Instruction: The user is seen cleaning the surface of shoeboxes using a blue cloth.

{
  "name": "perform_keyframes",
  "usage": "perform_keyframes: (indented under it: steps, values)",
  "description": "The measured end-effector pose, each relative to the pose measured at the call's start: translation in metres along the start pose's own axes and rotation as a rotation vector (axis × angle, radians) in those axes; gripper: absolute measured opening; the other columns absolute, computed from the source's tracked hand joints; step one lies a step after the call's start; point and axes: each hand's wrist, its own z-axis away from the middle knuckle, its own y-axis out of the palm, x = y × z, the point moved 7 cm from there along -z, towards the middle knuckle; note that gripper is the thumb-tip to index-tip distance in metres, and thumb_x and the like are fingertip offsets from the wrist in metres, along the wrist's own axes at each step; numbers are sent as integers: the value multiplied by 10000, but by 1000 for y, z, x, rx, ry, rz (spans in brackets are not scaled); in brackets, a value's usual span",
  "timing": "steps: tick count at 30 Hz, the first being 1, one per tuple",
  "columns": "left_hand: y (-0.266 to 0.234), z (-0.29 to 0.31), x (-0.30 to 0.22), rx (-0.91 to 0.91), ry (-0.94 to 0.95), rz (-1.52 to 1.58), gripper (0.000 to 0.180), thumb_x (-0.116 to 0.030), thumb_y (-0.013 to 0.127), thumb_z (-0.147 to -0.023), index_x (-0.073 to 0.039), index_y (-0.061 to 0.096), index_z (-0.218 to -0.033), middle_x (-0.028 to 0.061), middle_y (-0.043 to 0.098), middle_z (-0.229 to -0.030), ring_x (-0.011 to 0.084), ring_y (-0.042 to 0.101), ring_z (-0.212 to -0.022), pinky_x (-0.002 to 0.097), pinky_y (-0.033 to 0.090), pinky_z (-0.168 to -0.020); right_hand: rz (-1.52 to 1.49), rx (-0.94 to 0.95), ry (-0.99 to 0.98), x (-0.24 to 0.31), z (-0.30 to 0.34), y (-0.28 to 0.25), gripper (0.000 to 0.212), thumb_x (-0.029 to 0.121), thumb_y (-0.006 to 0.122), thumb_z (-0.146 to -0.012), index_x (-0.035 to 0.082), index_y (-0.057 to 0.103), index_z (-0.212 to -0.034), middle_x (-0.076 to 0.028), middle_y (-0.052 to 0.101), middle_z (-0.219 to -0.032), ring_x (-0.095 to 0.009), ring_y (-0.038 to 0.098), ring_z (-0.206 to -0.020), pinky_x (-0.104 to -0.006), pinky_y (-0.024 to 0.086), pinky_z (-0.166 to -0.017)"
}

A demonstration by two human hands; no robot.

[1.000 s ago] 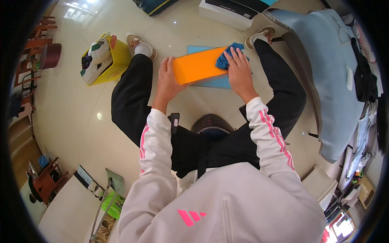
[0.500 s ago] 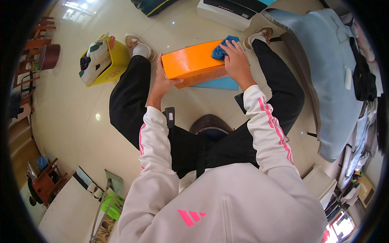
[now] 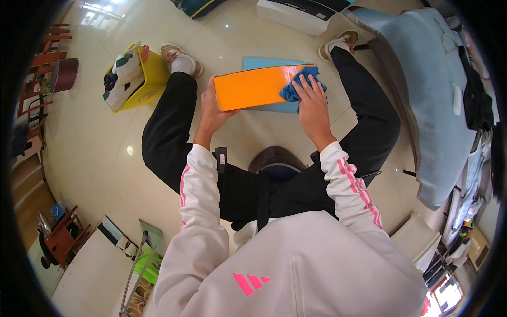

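Observation:
Between my legs, an orange shoebox [image 3: 245, 93] is held over a light-blue flat panel [image 3: 270, 62] lying on the floor. My left hand [image 3: 212, 113] is closed round the box's left end, with the thumb along its near edge. At the opposite end, a dark-blue cloth [image 3: 290, 92] lies bunched against the box's orange face and corner. My right hand [image 3: 313, 108] holds that cloth, its fingers pressed over it. Part of the cloth is hidden under those fingers.
On the left stands a yellow bin [image 3: 153, 79] with white shoes [image 3: 127, 71] in it. A white-and-black box [image 3: 296, 16] lies beyond my feet. Along the right is a blue-covered seat [image 3: 430, 105] with clothes on it. I sit on a dark stool [image 3: 277, 161].
The box has tipped so its orange face is turned more upward, its printed near side no longer showing. My right hand and the cloth have moved down and slightly right.

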Motion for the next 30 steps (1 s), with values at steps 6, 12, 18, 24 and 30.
perform_keyframes:
  steps: [6, 12, 18, 24, 30]
  values:
    - [4, -2, 3, 55, 2, 89, 1161, -115, 985, -631, -112, 327, -1587, 166, 596, -1393, 423, 509, -1273, 514, 414, -1112, 42, 5, -50, -5, -32, 2, 454, 40, 516, -978, 83, 653, -1410, -155, 572, -1541, -358, 430, -1500, -490, 281, -1280]
    - [14, 5, -2, -137, 46, 34, 1186, -152, 997, -641, -53, 306, -1600, 189, 556, -1422, 410, 507, -1268, 501, 422, -1107, 58, -57, -81, -19, -73, 15, 459, 50, 515, -971, 115, 666, -1401, -145, 581, -1536, -351, 449, -1487, -487, 306, -1264]
    - [17, 10, 1, -128, -23, 12, 1213, -171, 1003, -649, -41, 281, -1615, 186, 527, -1439, 394, 490, -1283, 495, 427, -1107, -20, 38, -84, -2, -19, 12, 441, 52, 546, -967, 107, 669, -1387, -136, 580, -1534, -349, 451, -1486, -495, 317, -1258]
    - [18, 7, 9, -108, 12, 147, 1154, -156, 1001, -654, -56, 322, -1581, 171, 548, -1392, 372, 506, -1258, 484, 449, -1078, -65, 93, -158, 16, -43, 9, 438, 52, 565, -965, 79, 651, -1394, -155, 598, -1509, -368, 481, -1460, -499, 327, -1250]
    - [28, 11, 1, -154, 33, 184, 1134, -164, 992, -656, -51, 327, -1567, 171, 552, -1381, 376, 509, -1247, 482, 451, -1055, -147, 50, -96, 1, -105, 31, 391, 71, 587, -989, 63, 648, -1376, -158, 611, -1492, -362, 507, -1437, -473, 350, -1239]
